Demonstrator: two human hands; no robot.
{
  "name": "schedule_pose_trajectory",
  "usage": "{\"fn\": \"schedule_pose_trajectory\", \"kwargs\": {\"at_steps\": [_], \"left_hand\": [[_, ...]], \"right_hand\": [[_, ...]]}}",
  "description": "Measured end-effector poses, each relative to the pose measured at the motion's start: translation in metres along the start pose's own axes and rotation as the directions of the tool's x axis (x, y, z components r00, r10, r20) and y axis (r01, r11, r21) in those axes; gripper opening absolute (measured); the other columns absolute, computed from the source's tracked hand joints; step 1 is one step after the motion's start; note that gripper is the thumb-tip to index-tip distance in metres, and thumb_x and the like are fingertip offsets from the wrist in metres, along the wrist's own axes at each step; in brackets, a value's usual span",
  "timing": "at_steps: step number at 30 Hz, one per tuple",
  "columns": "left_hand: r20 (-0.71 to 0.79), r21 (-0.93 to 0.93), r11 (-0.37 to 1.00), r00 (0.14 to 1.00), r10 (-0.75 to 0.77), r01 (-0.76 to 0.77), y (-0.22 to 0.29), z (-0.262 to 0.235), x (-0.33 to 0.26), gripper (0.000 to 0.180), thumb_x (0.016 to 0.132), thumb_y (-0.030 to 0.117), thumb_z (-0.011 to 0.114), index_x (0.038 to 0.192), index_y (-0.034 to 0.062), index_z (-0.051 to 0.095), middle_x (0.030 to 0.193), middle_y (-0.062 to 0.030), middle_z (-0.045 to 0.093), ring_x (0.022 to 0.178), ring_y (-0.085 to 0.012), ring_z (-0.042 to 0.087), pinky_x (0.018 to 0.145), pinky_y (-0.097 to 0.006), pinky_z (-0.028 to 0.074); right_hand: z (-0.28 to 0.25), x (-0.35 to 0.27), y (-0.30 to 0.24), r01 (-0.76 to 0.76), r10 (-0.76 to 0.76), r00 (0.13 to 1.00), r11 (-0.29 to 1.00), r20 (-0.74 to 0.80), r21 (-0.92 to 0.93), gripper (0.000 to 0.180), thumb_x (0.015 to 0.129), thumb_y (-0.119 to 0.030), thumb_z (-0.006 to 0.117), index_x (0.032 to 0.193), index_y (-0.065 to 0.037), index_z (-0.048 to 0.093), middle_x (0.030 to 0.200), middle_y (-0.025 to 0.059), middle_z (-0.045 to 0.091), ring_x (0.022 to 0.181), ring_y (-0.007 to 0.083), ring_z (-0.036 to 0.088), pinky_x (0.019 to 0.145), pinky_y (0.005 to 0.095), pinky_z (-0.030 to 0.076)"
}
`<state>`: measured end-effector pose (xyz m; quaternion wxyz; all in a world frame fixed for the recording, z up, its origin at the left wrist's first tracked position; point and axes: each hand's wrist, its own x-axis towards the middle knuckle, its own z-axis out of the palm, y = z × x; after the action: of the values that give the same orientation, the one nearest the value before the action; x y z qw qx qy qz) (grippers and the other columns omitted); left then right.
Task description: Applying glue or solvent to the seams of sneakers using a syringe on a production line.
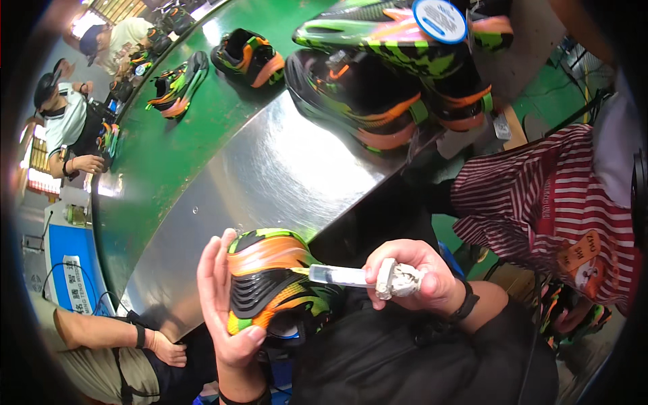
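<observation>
A black, orange and green sneaker (273, 273) is held up close to my body, off the front edge of the metal table top. My left hand (228, 324) grips it from its left side, fingers stretched along the outside and thumb near the collar. In my right hand (428, 270) is a clear syringe (339, 275) with a thin yellowish tip pointing left. That tip is at the sneaker's edge, by the orange part; whether it touches cannot be made out. A lumpy whitish wad (399, 278) covers the syringe's back end, between my fingers.
A shiny metal surface (236, 196) borders a green conveyor belt (142, 202). Several sneakers (358, 94) are piled at the far right, and two more stand on the belt. Co-workers are at the far left; a person's hand (165, 349) rests at the lower left. Someone in a striped apron (574, 196) is at right.
</observation>
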<state>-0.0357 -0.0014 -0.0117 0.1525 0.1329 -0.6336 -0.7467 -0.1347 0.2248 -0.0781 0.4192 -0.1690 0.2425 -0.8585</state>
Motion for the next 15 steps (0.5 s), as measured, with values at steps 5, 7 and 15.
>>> {"fn": "schedule_pose_trajectory", "kwargs": {"at_steps": [5,7,15], "left_hand": [[-0.062,-0.066,0.998,0.998,-0.029,0.025,-0.011,0.005,0.008,0.119,0.056,0.023,0.078,0.151,-0.0006,0.01,0.15,-0.0283,0.025,0.133,-0.0397,0.04,0.107,-0.05,0.041],[-0.076,-0.075,0.996,0.996,-0.043,0.037,-0.01,0.006,0.009,0.12,0.055,0.023,0.077,0.151,0.0003,0.009,0.15,-0.0294,0.025,0.132,-0.0411,0.041,0.106,-0.051,0.042],[-0.085,-0.053,0.998,0.996,-0.022,0.017,-0.012,0.007,0.015,0.122,0.055,0.022,0.078,0.152,0.0013,0.006,0.15,-0.0301,0.024,0.132,-0.0414,0.042,0.105,-0.052,0.043]], "right_hand": [[-0.026,0.006,0.009,-0.067,0.052,0.991,0.991,0.125,0.114,0.073,0.079,-0.049,0.075,0.123,0.006,0.054,0.107,0.0103,0.061,0.091,0.0143,0.061,0.081,0.0272,0.05],[-0.026,0.006,0.012,-0.057,0.039,0.992,0.987,0.121,0.148,0.072,0.079,-0.048,0.075,0.123,0.005,0.054,0.107,0.0104,0.061,0.091,0.0145,0.06,0.081,0.0277,0.05],[-0.029,0.011,0.002,-0.096,0.093,0.995,0.989,0.027,0.111,0.078,0.074,-0.056,0.077,0.113,0.008,0.058,0.092,0.0133,0.065,0.083,0.019,0.066,0.075,0.0285,0.051]]}}
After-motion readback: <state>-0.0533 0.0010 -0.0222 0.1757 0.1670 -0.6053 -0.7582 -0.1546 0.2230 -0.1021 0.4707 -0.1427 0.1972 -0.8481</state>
